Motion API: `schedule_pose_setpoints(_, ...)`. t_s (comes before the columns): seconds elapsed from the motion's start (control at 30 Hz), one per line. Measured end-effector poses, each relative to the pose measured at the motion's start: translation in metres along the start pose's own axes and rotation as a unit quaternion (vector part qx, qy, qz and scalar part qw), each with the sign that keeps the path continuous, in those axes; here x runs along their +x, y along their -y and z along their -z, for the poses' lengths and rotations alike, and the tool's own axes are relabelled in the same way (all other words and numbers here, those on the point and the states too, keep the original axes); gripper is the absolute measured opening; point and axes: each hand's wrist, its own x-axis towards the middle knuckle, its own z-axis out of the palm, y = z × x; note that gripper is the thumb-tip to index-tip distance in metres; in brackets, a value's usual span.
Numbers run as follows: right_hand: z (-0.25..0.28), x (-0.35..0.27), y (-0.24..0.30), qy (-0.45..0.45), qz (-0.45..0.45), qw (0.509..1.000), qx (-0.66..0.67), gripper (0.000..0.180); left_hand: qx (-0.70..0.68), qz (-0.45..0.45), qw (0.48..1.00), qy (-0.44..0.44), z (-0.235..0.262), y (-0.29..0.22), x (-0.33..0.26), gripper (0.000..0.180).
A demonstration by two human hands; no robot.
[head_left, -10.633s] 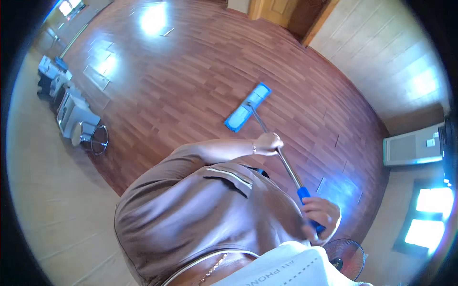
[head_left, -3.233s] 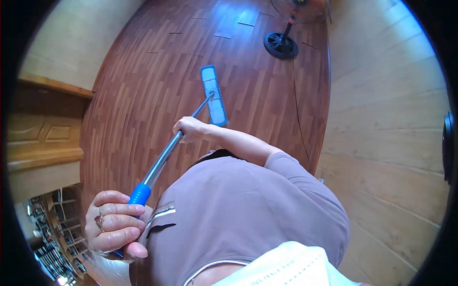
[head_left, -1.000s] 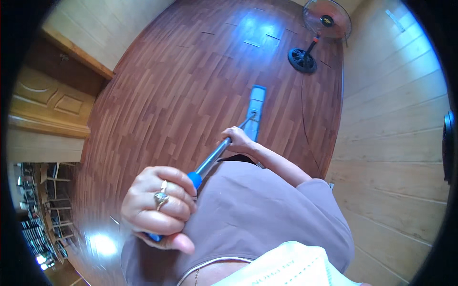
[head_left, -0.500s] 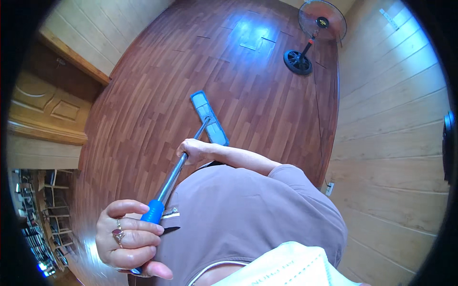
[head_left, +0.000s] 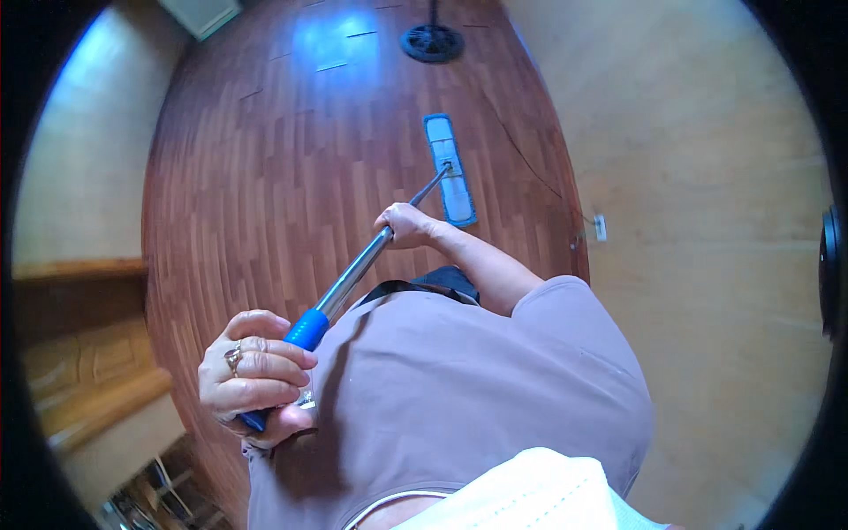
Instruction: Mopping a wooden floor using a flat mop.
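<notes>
A flat mop reaches out from my body, its blue-edged, pale rectangular mop head [head_left: 457, 199] lying on the wooden floor [head_left: 291, 190]. My left hand [head_left: 258, 369], with a ring on one finger, is closed round the blue grip [head_left: 307, 330] at the top of the handle, close to my chest. Farther down, my right hand [head_left: 408, 227] wraps round the silver metal pole [head_left: 355, 269], with the arm stretched forward. A thin stretch of pole runs from that hand to the joint in the middle of the mop head.
The round black base [head_left: 432, 42] of a stand fan is at the far end. A thin cord [head_left: 521, 155] runs along the floor to a white wall socket [head_left: 601, 227] on the right. Pale walls [head_left: 680, 221] flank both sides, with a brown wooden door [head_left: 88, 371] at the left.
The mop head has moved right and away from me, now lying more nearly lengthwise. Both hands went with the handle, still gripping it. The view has turned, so the fan's upper part is out of sight.
</notes>
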Motion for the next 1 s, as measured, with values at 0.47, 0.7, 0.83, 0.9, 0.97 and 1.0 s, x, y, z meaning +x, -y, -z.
schedule_pose_setpoints(0.47,-0.044,-0.188,-0.005,-0.294,-0.226,0.929,0.018,0.017,-0.319,-0.140,0.903,0.250,-0.046,0.082,0.109,0.026)
schedule_pose_setpoints(0.7,-0.112,-0.261,-0.034,-0.369,-0.353,0.860,-0.003,0.028,-0.514,0.131,0.811,0.248,-0.112,0.122,0.102,0.021)
schedule_pose_setpoints(0.83,-0.099,-0.267,-0.006,-0.393,-0.360,0.782,0.324,0.030,-0.412,0.150,0.853,0.283,-0.111,0.126,0.094,0.022)
schedule_pose_setpoints(0.9,-0.108,-0.276,-0.017,-0.411,-0.333,0.632,0.566,0.029,-0.388,0.168,0.859,0.291,-0.111,0.123,0.092,0.015)
schedule_pose_setpoints(0.97,-0.114,-0.278,-0.026,-0.387,-0.347,0.774,0.362,0.031,-0.390,0.172,0.862,0.275,-0.106,0.118,0.088,0.015)
schedule_pose_setpoints(1.0,-0.105,-0.274,-0.026,-0.331,-0.335,0.873,0.128,0.034,-0.381,0.171,0.870,0.262,-0.102,0.117,0.087,0.015)
